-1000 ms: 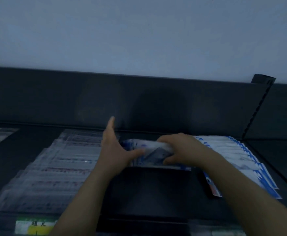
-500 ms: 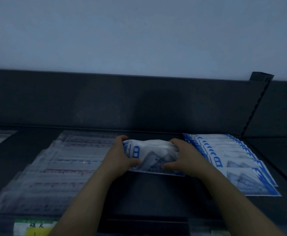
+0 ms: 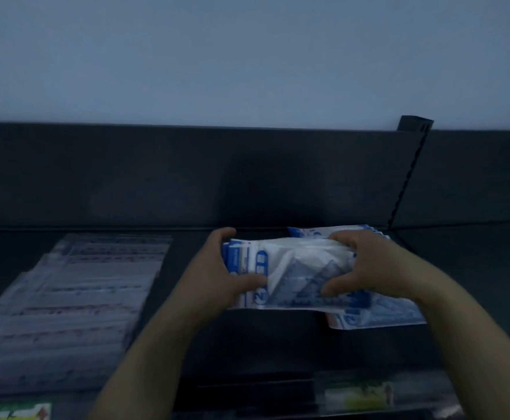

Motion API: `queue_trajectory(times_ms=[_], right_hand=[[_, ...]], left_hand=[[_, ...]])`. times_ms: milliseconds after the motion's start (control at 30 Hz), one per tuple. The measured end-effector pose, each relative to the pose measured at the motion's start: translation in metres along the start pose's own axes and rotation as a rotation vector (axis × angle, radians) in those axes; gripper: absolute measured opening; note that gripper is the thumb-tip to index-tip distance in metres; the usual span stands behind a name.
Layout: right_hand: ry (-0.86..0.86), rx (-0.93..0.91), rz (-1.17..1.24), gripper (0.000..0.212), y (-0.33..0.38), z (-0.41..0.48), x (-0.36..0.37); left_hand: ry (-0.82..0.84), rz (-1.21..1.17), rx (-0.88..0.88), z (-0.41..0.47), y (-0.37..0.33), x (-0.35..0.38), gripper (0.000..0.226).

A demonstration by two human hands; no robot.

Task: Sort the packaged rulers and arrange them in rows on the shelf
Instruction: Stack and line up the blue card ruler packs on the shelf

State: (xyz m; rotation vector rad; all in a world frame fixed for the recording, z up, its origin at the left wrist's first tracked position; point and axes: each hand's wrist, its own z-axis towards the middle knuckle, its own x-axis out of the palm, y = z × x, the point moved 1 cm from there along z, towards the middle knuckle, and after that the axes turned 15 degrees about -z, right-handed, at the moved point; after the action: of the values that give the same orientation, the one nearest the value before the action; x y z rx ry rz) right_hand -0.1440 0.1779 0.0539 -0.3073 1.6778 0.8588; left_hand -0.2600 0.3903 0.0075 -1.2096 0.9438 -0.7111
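A stack of blue-and-white ruler packs (image 3: 293,274) lies flat on the dark shelf (image 3: 247,344), held from both ends. My left hand (image 3: 217,277) grips its left end, thumb on top. My right hand (image 3: 365,268) grips its right end, thumb pressed on the front. Behind and to the right, a row of the same blue-and-white packs (image 3: 378,319) lies fanned out, partly hidden by my right hand. A row of clear ruler packs (image 3: 75,304) with red print covers the left part of the shelf.
The shelf's dark back panel (image 3: 187,177) rises behind the packs, with a slotted upright (image 3: 405,183) at the right. Price labels (image 3: 11,412) sit on the front edge. Bare shelf lies between the two rows.
My left hand went from open beside the stack to gripping its left end. Both hands have squared the stack and drawn it slightly toward me. The view has shifted left.
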Motion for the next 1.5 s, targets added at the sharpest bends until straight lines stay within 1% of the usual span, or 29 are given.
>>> queue_trajectory(times_ms=[133, 233, 333, 400, 433, 500, 533, 600, 667, 733, 800, 867, 900, 933, 1000, 1033, 1067, 1100, 1167, 1233, 1333, 1433, 1500], right_hand=[[0.076, 0.036, -0.012, 0.047, -0.06, -0.024, -0.019], [0.147, 0.024, 0.001, 0.05, -0.103, -0.029, -0.02], [0.209, 0.053, -0.054, 0.07, -0.134, -0.023, -0.007], [0.155, 0.079, -0.066, 0.076, -0.147, -0.02, 0.0], [0.108, 0.093, -0.076, 0.084, -0.153, -0.019, 0.003], [0.039, 0.113, -0.066, 0.112, -0.169, -0.016, 0.011], [0.032, 0.094, -0.002, 0.12, -0.177, -0.014, 0.017], [0.058, 0.025, 0.133, 0.124, -0.193, -0.007, 0.032], [0.073, 0.016, 0.237, 0.129, -0.204, 0.002, 0.046], [0.034, -0.008, 0.317, 0.129, -0.203, 0.01, 0.048], [0.005, -0.039, 0.38, 0.123, -0.198, 0.018, 0.042], [0.015, -0.081, 0.382, 0.113, -0.192, 0.025, 0.033], [0.011, -0.093, 0.36, 0.113, -0.192, 0.029, 0.029], [-0.001, -0.087, 0.311, 0.119, -0.192, 0.034, 0.026], [-0.035, -0.044, 0.089, 0.134, -0.188, 0.04, 0.017], [-0.042, -0.035, -0.032, 0.134, -0.185, 0.042, 0.014], [-0.037, -0.046, -0.128, 0.126, -0.179, 0.043, 0.012], [-0.018, -0.072, -0.199, 0.114, -0.173, 0.043, 0.013], [0.023, -0.135, -0.323, 0.092, -0.162, 0.042, 0.02], [0.056, -0.159, -0.377, 0.08, -0.161, 0.035, 0.033], [0.08, -0.157, -0.391, 0.079, -0.168, 0.016, 0.047], [0.084, -0.177, -0.439, 0.093, -0.173, -0.004, 0.05], [0.081, -0.197, -0.459, 0.096, -0.175, -0.014, 0.05]], left_hand=[[0.112, -0.021, -0.033, -0.003, -0.001, 0.068, 0.073], [0.146, 0.03, -0.072, -0.006, -0.001, 0.111, 0.058], [0.143, 0.108, -0.128, -0.011, 0.003, 0.138, 0.048], [0.106, 0.148, -0.136, -0.013, 0.004, 0.148, 0.047], [0.092, 0.216, -0.136, -0.015, 0.004, 0.153, 0.048], [0.061, 0.363, -0.153, -0.017, 0.003, 0.159, 0.057], [0.048, 0.356, -0.164, -0.017, 0.004, 0.163, 0.058], [0.037, 0.22, -0.169, -0.017, 0.004, 0.17, 0.053], [0.016, 0.135, -0.168, -0.014, 0.003, 0.175, 0.057], [-0.027, 0.091, -0.156, -0.005, 0.005, 0.176, 0.062], [-0.071, 0.069, -0.14, 0.005, 0.006, 0.174, 0.063], [-0.076, 0.062, -0.143, 0.014, 0.007, 0.172, 0.065], [-0.07, 0.065, -0.149, 0.017, 0.006, 0.171, 0.069], [-0.068, 0.082, -0.153, 0.021, 0.005, 0.169, 0.075], [-0.09, 0.157, -0.14, 0.029, 0.003, 0.163, 0.097], [-0.103, 0.219, -0.122, 0.033, 0.002, 0.161, 0.106], [-0.1, 0.302, -0.094, 0.037, 0.002, 0.16, 0.109], [-0.079, 0.41, -0.062, 0.04, 0.001, 0.162, 0.105], [0.015, 0.649, -0.036, 0.042, 0.002, 0.169, 0.084], [0.115, 0.79, -0.077, 0.038, 0.011, 0.178, 0.071], [0.205, 0.874, -0.167, 0.022, 0.026, 0.185, 0.071], [0.247, 0.93, -0.187, 0.005, 0.028, 0.184, 0.075], [0.283, 0.948, -0.202, -0.006, 0.024, 0.182, 0.078]])
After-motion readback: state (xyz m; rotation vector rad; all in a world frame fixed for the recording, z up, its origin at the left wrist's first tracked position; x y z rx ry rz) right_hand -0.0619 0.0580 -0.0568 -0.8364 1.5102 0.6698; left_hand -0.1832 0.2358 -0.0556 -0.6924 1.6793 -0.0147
